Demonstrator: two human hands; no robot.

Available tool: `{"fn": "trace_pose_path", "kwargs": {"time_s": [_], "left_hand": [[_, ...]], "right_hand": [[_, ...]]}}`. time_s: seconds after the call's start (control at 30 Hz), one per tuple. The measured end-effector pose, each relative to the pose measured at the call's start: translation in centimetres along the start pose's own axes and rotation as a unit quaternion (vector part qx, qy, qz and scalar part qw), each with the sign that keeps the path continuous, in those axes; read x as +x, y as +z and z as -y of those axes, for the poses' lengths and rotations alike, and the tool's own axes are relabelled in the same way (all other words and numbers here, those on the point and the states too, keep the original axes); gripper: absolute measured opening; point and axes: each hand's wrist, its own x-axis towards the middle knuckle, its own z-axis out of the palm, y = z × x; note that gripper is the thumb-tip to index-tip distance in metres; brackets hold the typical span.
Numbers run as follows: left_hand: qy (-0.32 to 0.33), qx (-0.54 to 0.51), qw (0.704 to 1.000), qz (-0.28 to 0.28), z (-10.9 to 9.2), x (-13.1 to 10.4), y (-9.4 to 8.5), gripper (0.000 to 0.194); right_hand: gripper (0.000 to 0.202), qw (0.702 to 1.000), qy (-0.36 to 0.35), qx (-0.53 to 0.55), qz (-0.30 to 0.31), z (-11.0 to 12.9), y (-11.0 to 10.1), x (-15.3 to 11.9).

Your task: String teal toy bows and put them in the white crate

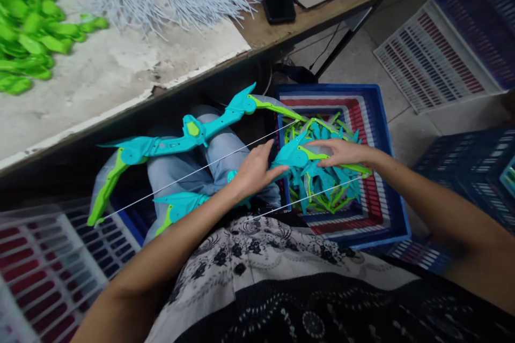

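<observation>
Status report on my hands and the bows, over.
Right hand on near bow, right end. Left hand over its middle, grip unclear. Far bow across legs, string beside left hand.

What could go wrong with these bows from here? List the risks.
1. The far bow lies over the person's legs with neither hand visibly holding it; it might slide if the legs shift.
2. Its string runs close to the left grip and could catch the fingers.
3. The near bow, with the right grip at its limb, might snag the pieces in the crate.
</observation>
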Motion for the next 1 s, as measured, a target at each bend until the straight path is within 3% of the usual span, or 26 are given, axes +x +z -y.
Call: {"fn": "trace_pose_path", "kwargs": {"time_s": [0.13, 0.27, 0.37, 0.5, 0.57, 0.67, 0.73, 0.83, 1.0], "left_hand": [[-0.006, 0.179, 0.98, -0.087, 2.3, -8.1, -4.5, 0.044], [-0.049, 0.301, 0.948, -0.096, 6.1, -16.1, -5.2, 0.05], [-0.077, 0.365, 0.921, -0.112, 7.7, -18.2, -4.4, 0.056], [-0.046, 0.338, 0.918, -0.203, 6.1, -19.7, -4.9, 0.038], [-0.035, 0.299, 0.925, -0.231, 4.9, -22.3, -5.1, 0.024], [-0.073, 0.282, 0.94, -0.178, 5.0, -27.9, -3.9, 0.011], [-0.101, 0.307, 0.933, -0.156, 6.4, -30.6, -2.4, 0.018], [-0.082, 0.36, 0.91, -0.191, 8.8, -30.1, -0.6, 0.037], [0.048, 0.443, 0.872, -0.202, 9.9, -20.3, -1.2, 0.048]], "right_hand": [[0.062, 0.994, 0.003, -0.097, -0.053, -0.8, 1.1, 3.2], [0.061, 0.975, -0.009, -0.219, -0.046, -1.5, 2.3, 5.7], [0.064, 0.954, -0.026, -0.297, -0.025, -1.1, 2.3, 6.6], [0.055, 0.916, -0.048, -0.396, 0.037, 1.6, 1.3, 6.9], [0.041, 0.899, -0.095, -0.426, -0.048, 4.0, 1.3, 7.5], [0.036, 0.85, -0.25, -0.408, -0.22, 8.5, 3.1, 10.5], [0.037, 0.811, -0.347, -0.4, -0.249, 11.6, 5.1, 13.5], [0.049, 0.786, -0.396, -0.412, -0.234, 15.8, 8.0, 18.2], [0.056, 0.798, -0.371, -0.438, -0.185, 19.8, 9.7, 21.9]]}}
